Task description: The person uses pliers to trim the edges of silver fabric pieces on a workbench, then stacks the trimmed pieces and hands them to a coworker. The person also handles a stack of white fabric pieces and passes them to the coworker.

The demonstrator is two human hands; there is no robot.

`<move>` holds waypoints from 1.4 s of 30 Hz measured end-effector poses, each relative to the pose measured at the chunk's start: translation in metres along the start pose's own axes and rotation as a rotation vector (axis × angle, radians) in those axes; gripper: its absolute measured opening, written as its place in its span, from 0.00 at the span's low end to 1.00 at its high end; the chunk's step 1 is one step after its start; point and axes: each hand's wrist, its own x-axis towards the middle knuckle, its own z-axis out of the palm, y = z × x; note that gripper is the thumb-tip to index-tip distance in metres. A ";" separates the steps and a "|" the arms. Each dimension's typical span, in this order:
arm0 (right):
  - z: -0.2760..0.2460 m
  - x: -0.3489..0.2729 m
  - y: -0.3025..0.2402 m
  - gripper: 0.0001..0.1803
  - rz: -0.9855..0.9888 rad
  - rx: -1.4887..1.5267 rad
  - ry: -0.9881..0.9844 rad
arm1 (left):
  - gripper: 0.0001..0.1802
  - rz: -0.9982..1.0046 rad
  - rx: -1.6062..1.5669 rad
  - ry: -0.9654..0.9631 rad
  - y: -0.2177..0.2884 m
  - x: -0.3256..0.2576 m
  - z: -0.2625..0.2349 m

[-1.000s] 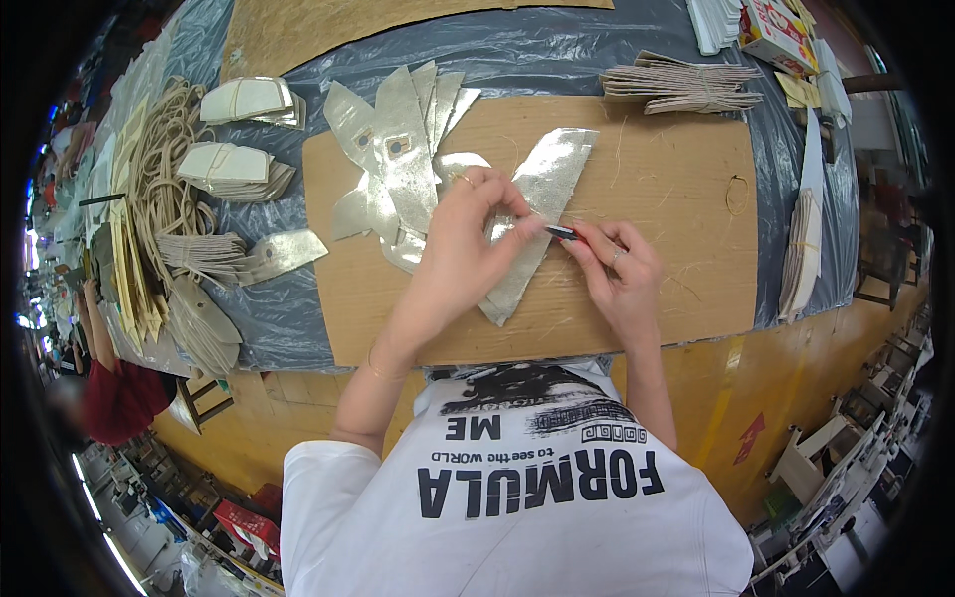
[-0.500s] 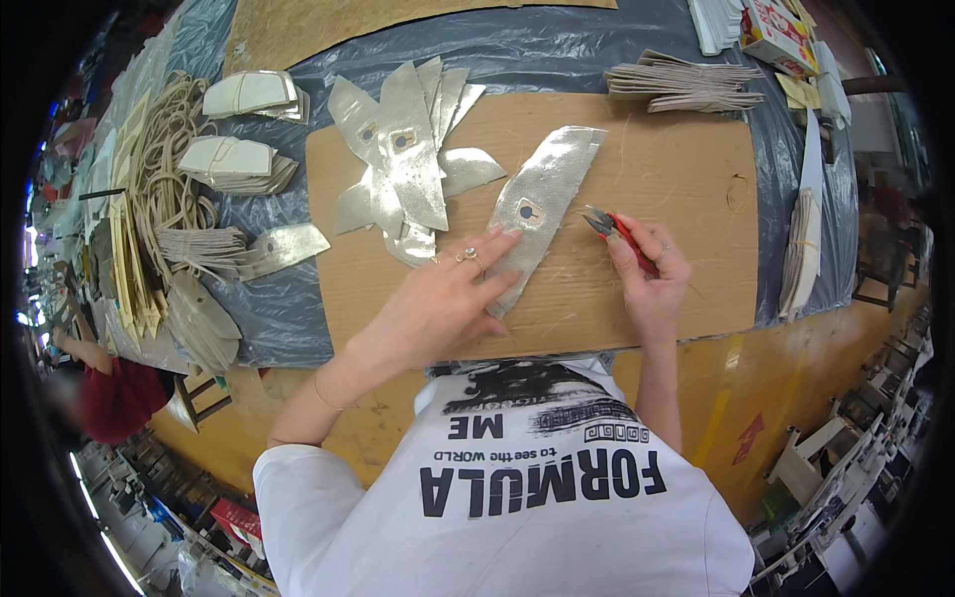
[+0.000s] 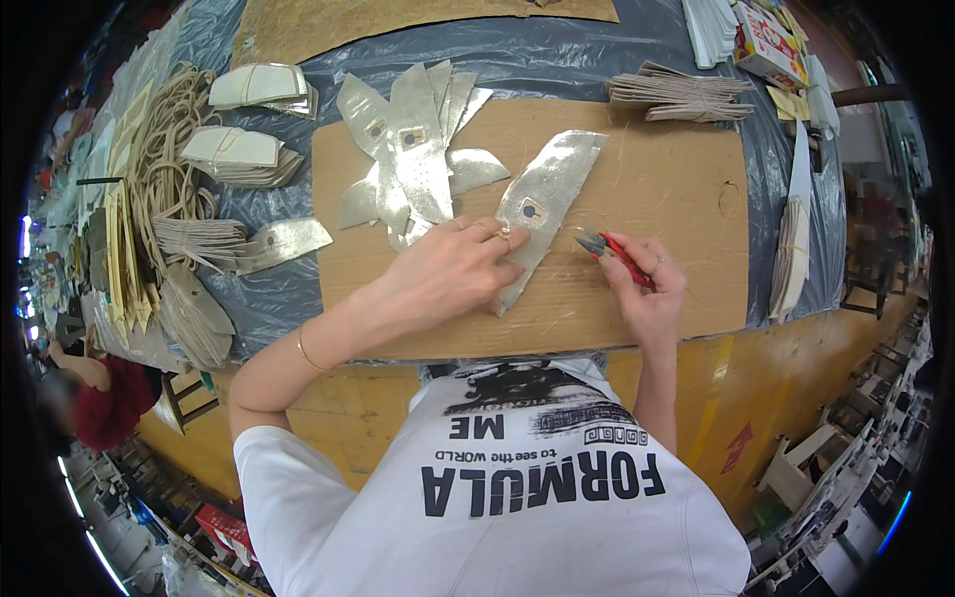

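Note:
A long silvery leather-like piece [image 3: 553, 184] with a small stitched keyhole-like opening lies slanted on the brown cardboard sheet [image 3: 676, 199]. My left hand [image 3: 438, 274] is at its lower left edge, fingers bent and closed on the rim; the thumb is partly hidden. My right hand [image 3: 647, 289] holds red-handled snips [image 3: 622, 261], their grey blades pointing left, just right of the piece and apart from it. Beyond my left hand lies a fanned pile of similar silvery pieces [image 3: 418, 164], two of them showing the same kind of opening.
Grey plastic sheeting [image 3: 279, 214] covers the table. Tied bundles of pale pieces [image 3: 234, 154], tan cords [image 3: 164, 149] and another silvery piece [image 3: 288, 242] lie left. A stacked bundle [image 3: 681, 95] sits far right, a narrow bundle [image 3: 793, 249] right. A person in red [image 3: 114, 403] is at far left.
My left hand has drawn slightly left and its fingers have curled at the piece's edge, from lying flatter on it. The snips have shifted slightly left and down.

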 end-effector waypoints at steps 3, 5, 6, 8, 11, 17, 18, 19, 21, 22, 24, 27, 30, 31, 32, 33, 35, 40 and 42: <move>0.001 -0.002 -0.002 0.15 0.000 0.041 0.007 | 0.25 0.064 0.299 0.009 0.004 0.002 0.009; 0.001 -0.003 -0.002 0.16 0.031 0.079 0.015 | 0.23 0.126 0.321 0.098 0.001 -0.001 0.015; 0.000 -0.003 -0.002 0.16 0.003 0.023 -0.008 | 0.23 0.161 0.338 0.130 -0.002 -0.002 0.017; -0.006 -0.002 -0.006 0.17 -0.076 -0.118 -0.040 | 0.17 0.056 0.037 0.223 -0.008 -0.004 0.019; -0.006 -0.002 -0.015 0.15 -0.088 -0.007 -0.242 | 0.10 -0.196 -0.300 0.352 -0.017 -0.001 0.019; 0.023 0.007 -0.023 0.14 -0.314 -0.519 -0.306 | 0.10 -0.428 -0.688 0.482 -0.023 0.005 0.022; 0.030 0.010 -0.020 0.17 -0.353 -0.539 -0.194 | 0.11 -0.465 -0.713 0.512 -0.022 0.006 0.023; 0.034 0.011 -0.018 0.17 -0.358 -0.558 -0.183 | 0.13 -0.486 -0.857 0.522 -0.023 0.006 0.023; 0.038 0.012 -0.012 0.18 -0.347 -0.598 -0.170 | 0.16 -0.599 -1.093 0.555 -0.026 0.008 0.019; 0.040 0.009 -0.009 0.18 -0.359 -0.605 -0.150 | 0.19 -0.686 -1.252 0.666 -0.029 0.009 0.015; 0.042 0.004 -0.003 0.20 -0.366 -0.600 -0.132 | 0.19 -0.694 -1.220 0.950 -0.040 0.007 0.000; 0.045 0.002 0.008 0.18 -0.314 -0.446 -0.121 | 0.21 -0.469 -1.019 1.365 -0.058 0.002 -0.020; 0.045 0.002 0.017 0.18 -0.296 -0.273 -0.125 | 0.12 -0.358 -0.251 1.355 -0.066 -0.015 -0.024; 0.045 0.001 0.019 0.18 -0.275 -0.251 -0.125 | 0.08 -0.346 0.012 1.281 -0.066 -0.020 -0.021; 0.043 0.001 0.020 0.18 -0.264 -0.214 -0.106 | 0.06 -0.245 0.085 1.145 -0.066 -0.028 -0.019; 0.040 0.000 0.020 0.18 -0.246 -0.186 -0.094 | 0.08 -0.233 0.100 0.998 -0.063 -0.033 -0.015; 0.031 -0.003 0.019 0.18 -0.195 -0.098 -0.067 | 0.15 -0.367 -0.087 0.779 -0.051 -0.036 -0.001; 0.010 0.006 0.020 0.18 -0.112 -0.037 0.104 | 0.21 -0.335 -0.352 0.769 -0.007 -0.013 0.027; 0.004 0.013 0.021 0.17 -0.149 -0.050 0.157 | 0.22 -0.343 -0.352 0.697 0.008 0.004 0.034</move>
